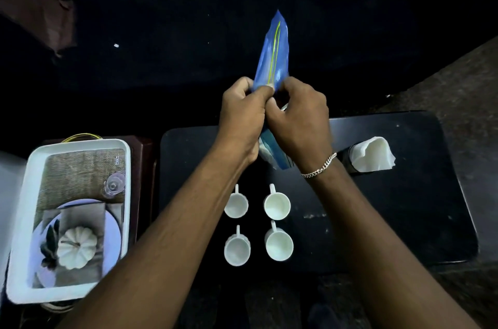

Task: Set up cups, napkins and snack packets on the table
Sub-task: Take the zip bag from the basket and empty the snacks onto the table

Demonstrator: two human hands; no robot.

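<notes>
While four white cups (258,223) already stand in a two-by-two block on the dark table (404,207), you hold a blue snack packet (272,56) up above its far edge, your left hand (242,118) and right hand (299,113) both pinched on it side by side, thumbs and fingers closed on the film near its middle, the upper end standing up and away from you and the lower end hanging down between your wrists; a bracelet (319,168) shows on the right wrist. By the look of it the snack step is in hand, with cups and napkins seemingly done: white napkins (373,153) sit bunched in a dark holder (347,160) on the right of the table, well apart from the cups. Whether you are tearing the packet open or only straightening it cannot be told. Your next move probably calls for a free patch of tabletop, and there is room on the right, between cups and holder; lowering the packet straight down would bring it near the far pair of cups, whose handles point away from you. Off the table, to your left, a white tray (16,221) with a printed picture inside holds nothing loose that can be made out
</notes>
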